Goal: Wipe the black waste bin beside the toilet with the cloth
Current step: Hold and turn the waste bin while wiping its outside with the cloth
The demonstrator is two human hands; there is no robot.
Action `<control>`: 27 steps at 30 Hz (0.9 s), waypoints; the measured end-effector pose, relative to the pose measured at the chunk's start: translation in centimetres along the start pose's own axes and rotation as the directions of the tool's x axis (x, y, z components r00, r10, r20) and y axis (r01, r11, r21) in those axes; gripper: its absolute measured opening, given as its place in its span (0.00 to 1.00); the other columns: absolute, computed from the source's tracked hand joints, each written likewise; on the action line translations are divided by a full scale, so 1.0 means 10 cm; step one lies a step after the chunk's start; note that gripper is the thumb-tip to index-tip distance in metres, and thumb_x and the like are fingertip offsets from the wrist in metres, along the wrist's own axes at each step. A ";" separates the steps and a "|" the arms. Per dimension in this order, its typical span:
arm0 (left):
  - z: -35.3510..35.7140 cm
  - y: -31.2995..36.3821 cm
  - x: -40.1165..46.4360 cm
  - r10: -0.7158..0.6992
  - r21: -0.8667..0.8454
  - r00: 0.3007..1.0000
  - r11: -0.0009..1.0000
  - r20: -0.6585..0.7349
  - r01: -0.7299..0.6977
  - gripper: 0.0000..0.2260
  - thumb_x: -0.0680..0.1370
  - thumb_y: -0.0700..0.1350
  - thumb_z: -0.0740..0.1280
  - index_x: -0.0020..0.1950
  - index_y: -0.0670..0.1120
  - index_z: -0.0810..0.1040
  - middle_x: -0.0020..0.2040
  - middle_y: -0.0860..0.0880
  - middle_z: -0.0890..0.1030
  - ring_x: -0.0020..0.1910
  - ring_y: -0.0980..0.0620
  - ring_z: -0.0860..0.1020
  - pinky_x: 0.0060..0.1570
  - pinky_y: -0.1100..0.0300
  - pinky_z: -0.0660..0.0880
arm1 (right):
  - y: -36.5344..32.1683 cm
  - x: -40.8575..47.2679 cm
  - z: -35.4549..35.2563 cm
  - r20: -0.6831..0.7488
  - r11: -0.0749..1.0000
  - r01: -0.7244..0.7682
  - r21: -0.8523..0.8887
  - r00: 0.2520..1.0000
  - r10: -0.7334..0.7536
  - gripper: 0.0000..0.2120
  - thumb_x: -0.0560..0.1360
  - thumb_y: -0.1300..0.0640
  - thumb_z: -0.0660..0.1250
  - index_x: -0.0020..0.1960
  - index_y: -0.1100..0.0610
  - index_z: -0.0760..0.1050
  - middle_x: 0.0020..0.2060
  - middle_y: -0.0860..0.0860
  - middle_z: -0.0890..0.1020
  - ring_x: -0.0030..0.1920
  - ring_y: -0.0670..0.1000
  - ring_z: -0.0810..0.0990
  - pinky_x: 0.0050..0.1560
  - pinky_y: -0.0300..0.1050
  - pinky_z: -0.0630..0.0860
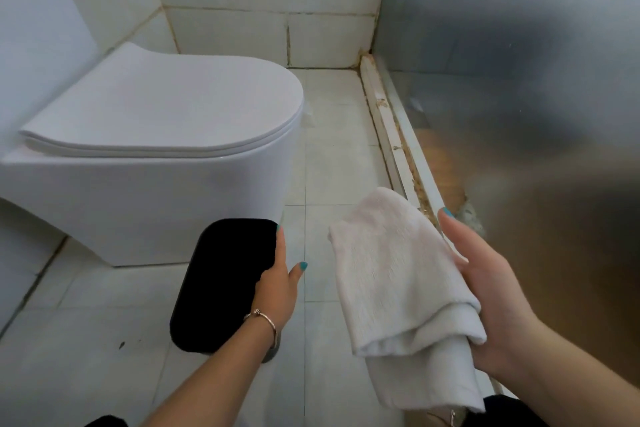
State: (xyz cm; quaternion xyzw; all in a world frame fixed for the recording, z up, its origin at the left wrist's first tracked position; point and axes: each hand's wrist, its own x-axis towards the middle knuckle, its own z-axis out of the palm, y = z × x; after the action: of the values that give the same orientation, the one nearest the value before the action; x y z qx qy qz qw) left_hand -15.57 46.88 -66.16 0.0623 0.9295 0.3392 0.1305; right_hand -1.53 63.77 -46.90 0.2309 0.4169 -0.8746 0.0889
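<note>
The black waste bin (pixel 221 282), a rounded-corner box with a flat closed lid, stands just under the left hand (pixel 277 291), whose fingers rest on its right edge. The white cloth (pixel 401 288), loosely folded and faintly stained, drapes over the upturned right hand (pixel 491 291).
</note>
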 end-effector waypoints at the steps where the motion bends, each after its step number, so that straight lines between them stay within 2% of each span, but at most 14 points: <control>1: 0.00 0.00 0.00 0.009 -0.010 1.000 1.000 0.006 -0.009 0.34 0.81 0.52 0.60 0.77 0.58 0.39 0.26 0.46 0.68 0.24 0.52 0.67 0.23 0.63 0.63 | -0.02 0.01 -0.01 -0.006 1.000 0.009 0.002 1.000 -0.009 0.32 0.55 0.37 0.74 0.52 0.55 0.84 0.44 0.56 0.84 0.44 0.60 0.84 0.46 0.53 0.81; 3: 0.01 -0.03 0.00 0.033 -0.058 0.999 0.998 0.038 -0.030 0.32 0.81 0.50 0.61 0.76 0.61 0.43 0.27 0.45 0.66 0.25 0.51 0.67 0.25 0.59 0.66 | -0.06 -0.01 -0.02 0.006 1.000 0.031 0.003 0.999 -0.031 0.31 0.56 0.37 0.74 0.52 0.55 0.85 0.44 0.56 0.84 0.45 0.59 0.84 0.47 0.52 0.80; 6: -0.05 -0.14 -0.01 0.072 -0.160 0.995 0.985 0.065 -0.061 0.32 0.80 0.46 0.63 0.75 0.64 0.48 0.28 0.42 0.68 0.25 0.50 0.69 0.27 0.53 0.73 | -0.11 -0.04 -0.06 0.025 0.998 0.066 -0.012 0.998 -0.066 0.27 0.58 0.37 0.72 0.49 0.55 0.85 0.44 0.56 0.84 0.44 0.57 0.84 0.44 0.50 0.81; 7: -0.10 -0.19 -0.02 0.084 -0.187 0.994 0.980 0.064 -0.071 0.33 0.79 0.45 0.65 0.76 0.63 0.50 0.27 0.43 0.69 0.23 0.54 0.69 0.26 0.55 0.73 | -0.13 -0.04 -0.07 0.030 0.997 0.071 -0.010 0.997 -0.071 0.27 0.59 0.37 0.72 0.50 0.55 0.85 0.44 0.56 0.84 0.44 0.57 0.84 0.44 0.50 0.81; 8: -0.16 -0.23 -0.03 0.092 -0.211 0.994 0.975 0.066 -0.076 0.33 0.78 0.44 0.66 0.76 0.62 0.52 0.28 0.44 0.72 0.23 0.59 0.69 0.25 0.62 0.72 | -0.13 -0.05 -0.09 0.030 0.997 0.076 -0.010 0.997 -0.076 0.28 0.59 0.37 0.72 0.51 0.55 0.85 0.46 0.56 0.84 0.46 0.58 0.84 0.46 0.51 0.81; 9: -0.22 -0.27 -0.04 0.094 -0.235 0.993 0.969 0.074 -0.074 0.34 0.77 0.43 0.68 0.77 0.61 0.53 0.35 0.43 0.78 0.28 0.62 0.72 0.29 0.68 0.72 | -0.14 -0.05 -0.11 0.028 0.997 0.081 -0.018 0.996 -0.081 0.29 0.60 0.36 0.72 0.53 0.55 0.84 0.47 0.56 0.84 0.48 0.58 0.84 0.47 0.52 0.80; 10: -0.29 -0.31 -0.05 0.098 -0.249 0.992 0.965 0.078 -0.076 0.35 0.77 0.43 0.69 0.77 0.60 0.53 0.50 0.43 0.81 0.40 0.63 0.77 0.41 0.72 0.73 | -0.15 -0.06 -0.11 0.022 0.996 0.088 -0.030 0.996 -0.087 0.29 0.60 0.35 0.71 0.54 0.54 0.84 0.49 0.56 0.84 0.49 0.59 0.84 0.49 0.53 0.80; 11: -0.37 -0.35 -0.07 0.100 -0.253 0.992 0.964 0.074 -0.079 0.36 0.76 0.43 0.70 0.77 0.60 0.53 0.66 0.46 0.75 0.57 0.60 0.74 0.56 0.69 0.69 | -0.15 -0.07 -0.11 0.017 0.995 0.093 -0.042 0.996 -0.092 0.29 0.61 0.35 0.71 0.54 0.53 0.84 0.51 0.56 0.84 0.51 0.59 0.84 0.50 0.53 0.80; 12: -0.44 -0.40 -0.10 0.097 -0.254 0.993 0.964 0.064 -0.078 0.37 0.75 0.43 0.71 0.77 0.60 0.53 0.73 0.49 0.66 0.68 0.56 0.67 0.65 0.64 0.63 | -0.16 -0.08 -0.11 0.011 0.994 0.098 -0.050 0.995 -0.098 0.29 0.61 0.35 0.70 0.54 0.52 0.84 0.51 0.56 0.84 0.51 0.60 0.84 0.49 0.53 0.80; 14: -0.55 -0.48 -0.18 0.075 -0.274 0.996 0.960 0.046 -0.059 0.38 0.74 0.44 0.72 0.77 0.58 0.53 0.76 0.51 0.60 0.74 0.51 0.59 0.69 0.57 0.58 | -0.17 -0.10 -0.08 0.003 0.993 0.108 -0.049 0.994 -0.108 0.27 0.63 0.35 0.69 0.53 0.51 0.84 0.50 0.56 0.85 0.49 0.59 0.84 0.45 0.52 0.81; 16: -0.60 -0.53 -0.31 0.026 -0.344 0.999 0.939 0.042 -0.010 0.40 0.73 0.45 0.73 0.77 0.57 0.53 0.76 0.50 0.61 0.73 0.50 0.61 0.69 0.55 0.60 | -0.16 -0.12 -0.03 0.019 0.994 0.107 -0.028 0.994 -0.106 0.24 0.63 0.36 0.69 0.51 0.51 0.85 0.47 0.55 0.85 0.45 0.57 0.85 0.41 0.51 0.81; 22: -0.47 -0.59 -0.79 -0.108 -0.546 0.994 0.832 0.015 0.099 0.43 0.70 0.47 0.75 0.77 0.55 0.52 0.70 0.52 0.68 0.64 0.54 0.71 0.61 0.58 0.71 | -0.08 -0.21 -0.01 0.115 0.994 0.111 0.002 0.987 -0.110 0.22 0.65 0.37 0.70 0.50 0.52 0.85 0.47 0.54 0.85 0.45 0.56 0.85 0.42 0.50 0.80; 25: -0.39 -0.60 -1.05 -0.113 -0.596 0.994 0.798 -0.001 0.091 0.43 0.70 0.46 0.76 0.77 0.58 0.53 0.64 0.57 0.69 0.55 0.64 0.72 0.51 0.69 0.71 | -0.02 -0.26 -0.05 0.120 0.992 0.122 -0.025 0.986 -0.118 0.22 0.66 0.37 0.70 0.51 0.52 0.85 0.48 0.54 0.85 0.47 0.56 0.85 0.44 0.50 0.80; 27: -0.35 -0.62 -1.21 -0.097 -0.611 0.995 0.789 -0.013 0.069 0.43 0.70 0.45 0.76 0.76 0.60 0.53 0.63 0.59 0.69 0.55 0.66 0.73 0.50 0.72 0.71 | 0.04 -0.28 -0.10 0.122 0.991 0.130 -0.042 0.985 -0.124 0.20 0.68 0.38 0.69 0.47 0.53 0.86 0.45 0.53 0.85 0.45 0.55 0.85 0.43 0.49 0.80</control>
State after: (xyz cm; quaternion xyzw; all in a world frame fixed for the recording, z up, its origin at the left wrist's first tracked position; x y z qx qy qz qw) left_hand -5.09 37.56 -65.15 -0.0314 0.7753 0.6155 0.1379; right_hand 1.35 64.15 -46.35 0.1490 0.4465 -0.8800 0.0634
